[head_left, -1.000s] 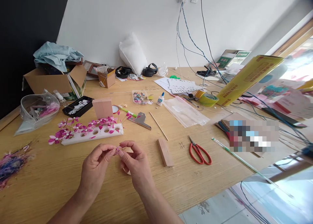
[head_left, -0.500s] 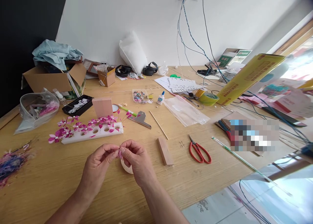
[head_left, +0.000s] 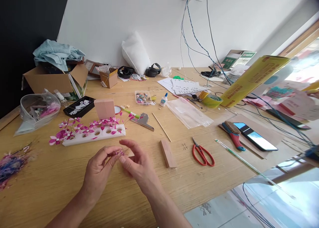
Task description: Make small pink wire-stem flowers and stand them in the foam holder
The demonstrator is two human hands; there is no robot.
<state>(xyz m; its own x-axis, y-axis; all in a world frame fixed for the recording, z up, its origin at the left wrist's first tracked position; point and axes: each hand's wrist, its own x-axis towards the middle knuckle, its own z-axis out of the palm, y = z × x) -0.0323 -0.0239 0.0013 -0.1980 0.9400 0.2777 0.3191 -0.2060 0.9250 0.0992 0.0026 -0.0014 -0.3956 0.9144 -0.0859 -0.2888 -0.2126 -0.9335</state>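
Note:
My left hand [head_left: 99, 168] pinches a small pink piece with thin wire-like strands [head_left: 120, 152] between thumb and fingertips. Right beside it, my right hand [head_left: 139, 165] has its thumb and index finger spread apart, the thumb tip close to the pink piece. A round pale item on the table is mostly hidden behind my right fingers. Beyond the hands lies a white foam block with holes [head_left: 93, 136], and pink beaded flowers [head_left: 67, 133] rest along it. To the right are a wooden block [head_left: 168, 154] and red-handled scissors [head_left: 203, 155].
Behind are a thin wooden stick [head_left: 161, 126], a metal clip [head_left: 143, 121], a bead box [head_left: 143, 98], a glue bottle [head_left: 163, 100] and a plastic bag [head_left: 189, 112]. A brush [head_left: 233, 135] and phone [head_left: 256, 136] lie right; tangled threads [head_left: 12, 166] lie left.
My right thumb and index finger have parted and come off the pink piece, with the hand slightly to the right. My left hand keeps its pinch, almost in the same place.

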